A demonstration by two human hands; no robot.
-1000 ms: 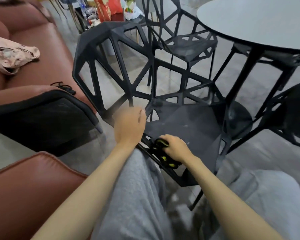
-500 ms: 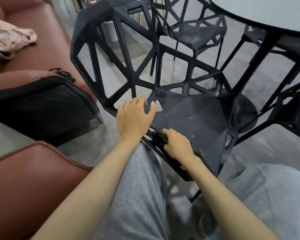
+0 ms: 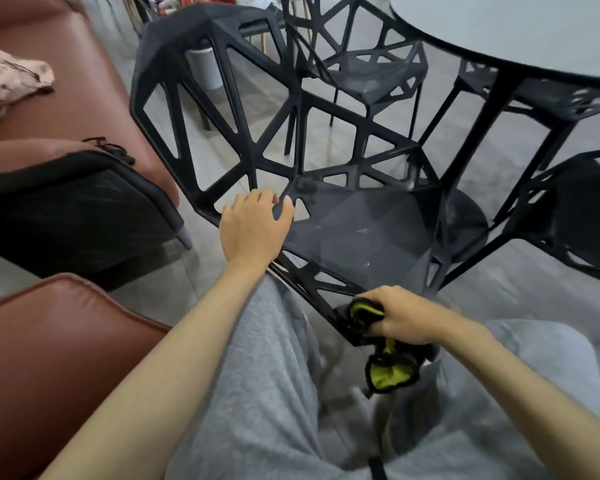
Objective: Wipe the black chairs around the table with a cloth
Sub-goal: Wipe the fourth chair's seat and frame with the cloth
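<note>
Black chairs [image 3: 361, 223], four around one table [image 3: 520, 32]; right hand [image 3: 407, 315] grip clenched on one cloth [image 3: 390, 372], left hand [image 3: 253, 228] flat.

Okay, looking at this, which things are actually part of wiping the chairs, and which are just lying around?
Part of the job:
- near black chair, braced by the left hand
- black and yellow cloth, gripped by the right hand at the seat's front edge
- the other black chairs around the round table

Just lying about:
- brown sofa
- floral fabric on it
- white bin
</note>
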